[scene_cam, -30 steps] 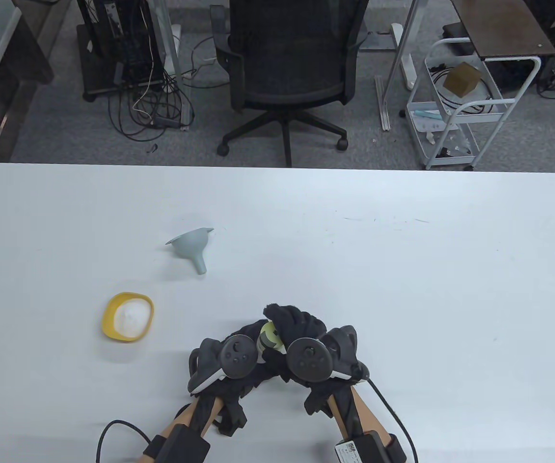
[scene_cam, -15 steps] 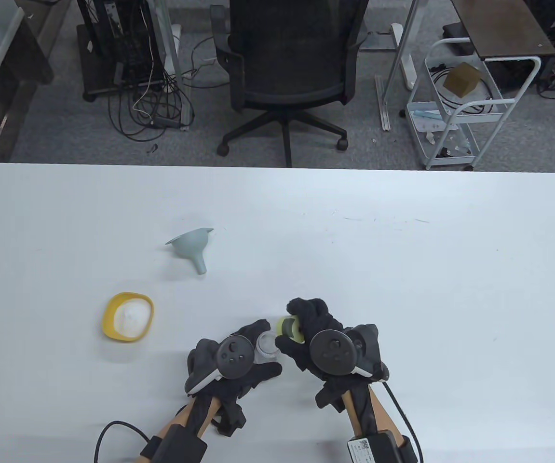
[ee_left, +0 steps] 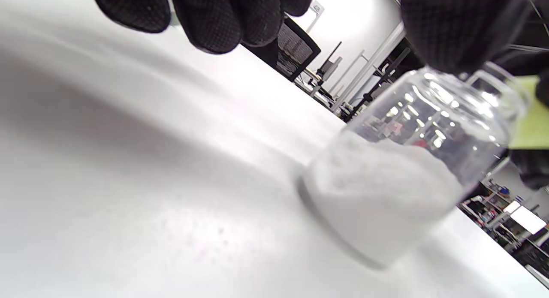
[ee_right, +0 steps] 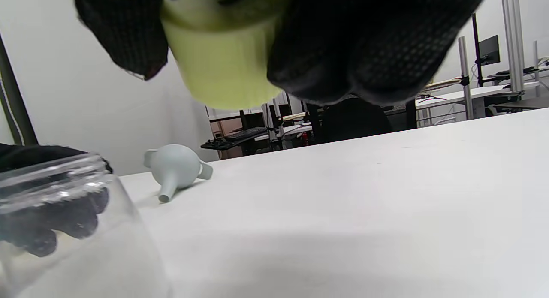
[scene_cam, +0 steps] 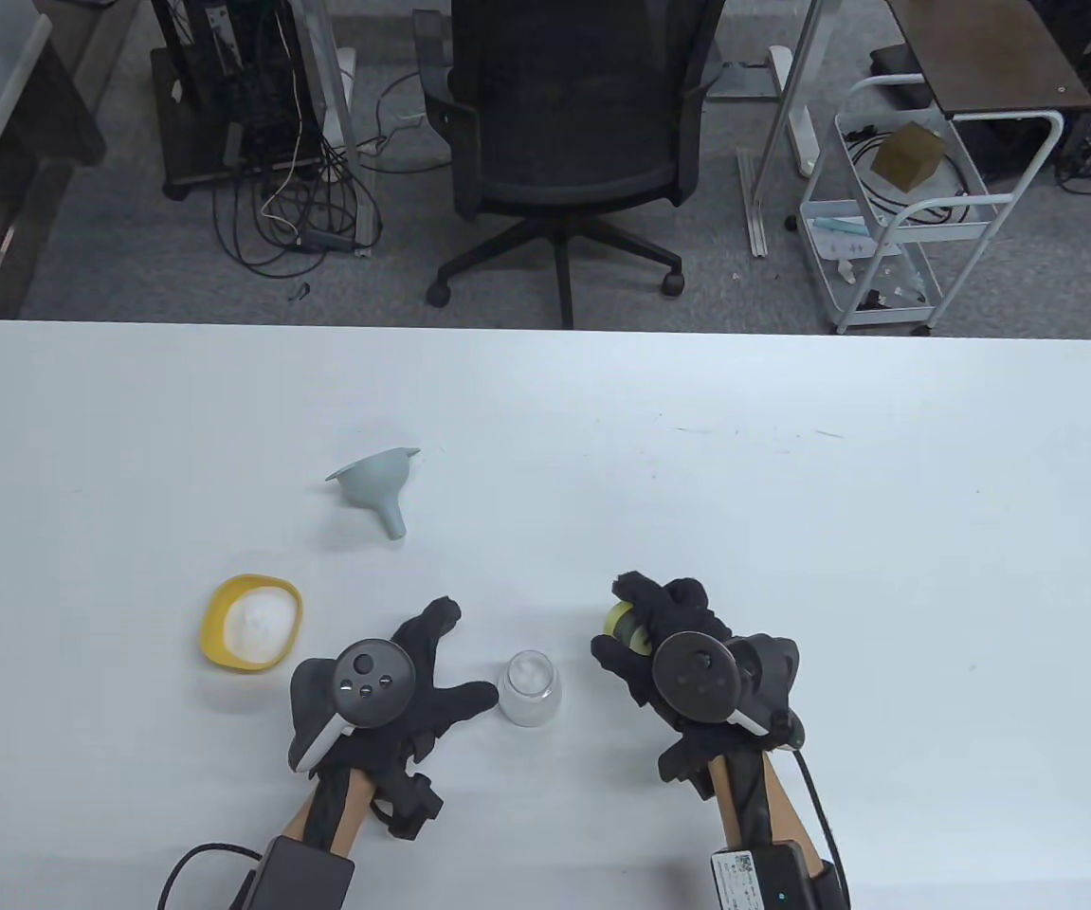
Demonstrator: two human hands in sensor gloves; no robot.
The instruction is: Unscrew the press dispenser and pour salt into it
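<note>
The clear dispenser jar (scene_cam: pixel 529 689) stands upright and uncapped on the white table, with some white powder inside; it also shows in the left wrist view (ee_left: pixel 399 191) and the right wrist view (ee_right: pixel 64 229). My left hand (scene_cam: pixel 412 687) is open beside it on its left, thumb tip close to the glass, holding nothing. My right hand (scene_cam: pixel 645 635) grips the yellow-green press cap (scene_cam: pixel 623 621) to the right of the jar; the cap shows between the fingers in the right wrist view (ee_right: pixel 223 62). A yellow bowl of salt (scene_cam: pixel 252 623) sits at the left.
A grey-blue funnel (scene_cam: pixel 377 486) lies on its side behind the bowl, also seen in the right wrist view (ee_right: pixel 176 168). An office chair (scene_cam: pixel 569 123) and a white cart (scene_cam: pixel 896 218) stand beyond the table's far edge.
The right hand lifted the cap off the jar and carried it right. The left hand let go of the jar and moved left, fingers spread.
</note>
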